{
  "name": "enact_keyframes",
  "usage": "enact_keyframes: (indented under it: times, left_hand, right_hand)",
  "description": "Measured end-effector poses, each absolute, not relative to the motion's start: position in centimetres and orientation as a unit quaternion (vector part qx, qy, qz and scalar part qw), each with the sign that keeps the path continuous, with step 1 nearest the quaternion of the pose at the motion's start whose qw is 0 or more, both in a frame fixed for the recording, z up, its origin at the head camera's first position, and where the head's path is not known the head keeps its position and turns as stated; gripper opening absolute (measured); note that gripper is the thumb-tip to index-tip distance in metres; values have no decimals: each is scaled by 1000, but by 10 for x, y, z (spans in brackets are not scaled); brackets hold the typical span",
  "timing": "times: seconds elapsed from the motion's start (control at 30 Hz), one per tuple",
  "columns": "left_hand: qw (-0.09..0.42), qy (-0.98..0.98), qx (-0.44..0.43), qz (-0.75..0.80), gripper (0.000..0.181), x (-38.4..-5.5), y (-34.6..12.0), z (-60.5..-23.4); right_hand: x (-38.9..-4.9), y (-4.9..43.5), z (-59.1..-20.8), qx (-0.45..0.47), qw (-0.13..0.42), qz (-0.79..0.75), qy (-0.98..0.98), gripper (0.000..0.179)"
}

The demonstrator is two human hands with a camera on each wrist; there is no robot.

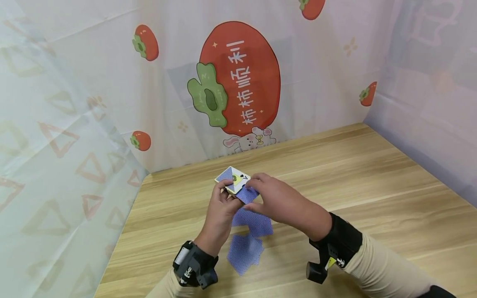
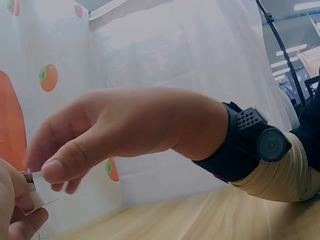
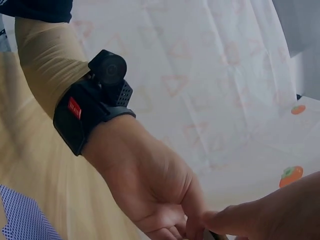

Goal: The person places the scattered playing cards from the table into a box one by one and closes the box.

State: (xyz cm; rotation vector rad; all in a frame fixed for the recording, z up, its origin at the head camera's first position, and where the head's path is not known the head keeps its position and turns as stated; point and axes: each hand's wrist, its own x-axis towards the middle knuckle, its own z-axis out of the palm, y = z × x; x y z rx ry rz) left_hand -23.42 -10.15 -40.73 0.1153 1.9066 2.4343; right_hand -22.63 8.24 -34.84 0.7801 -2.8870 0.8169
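In the head view, my left hand holds a card box printed with a blue pattern, a yellow patch and an ace. The thumb lies over its near side, and the other fingers are partly hidden beneath. Blue-backed playing cards lie against the box's right end, between the thumb and fingers of my right hand. The left wrist view shows the right thumb and fingers right at a white edge of the box. Below the hands, more blue-backed cards spread over the table.
A separate overlapping group of blue-backed cards lies nearer me on the wooden table. A white fabric backdrop with persimmon prints stands behind the table, and further sheets hang at both sides. Black camera straps circle both wrists.
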Motion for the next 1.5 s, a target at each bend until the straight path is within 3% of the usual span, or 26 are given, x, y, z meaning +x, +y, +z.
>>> enact_keyframes:
  times: [0.27,0.87,1.5]
  left_hand:
    - [63,612,55,787,64,-228,-97,-406]
    - [40,615,40,787,64,-231,-112,-404]
    - [39,614,38,788,64,-231,-113,-404]
  right_hand:
    - [-244,88,-356,228,63,298,-925,52]
    - [-260,95,-364,195,45,252,-947,50]
    - [-284,100,-416,194,-95,177,-960,67]
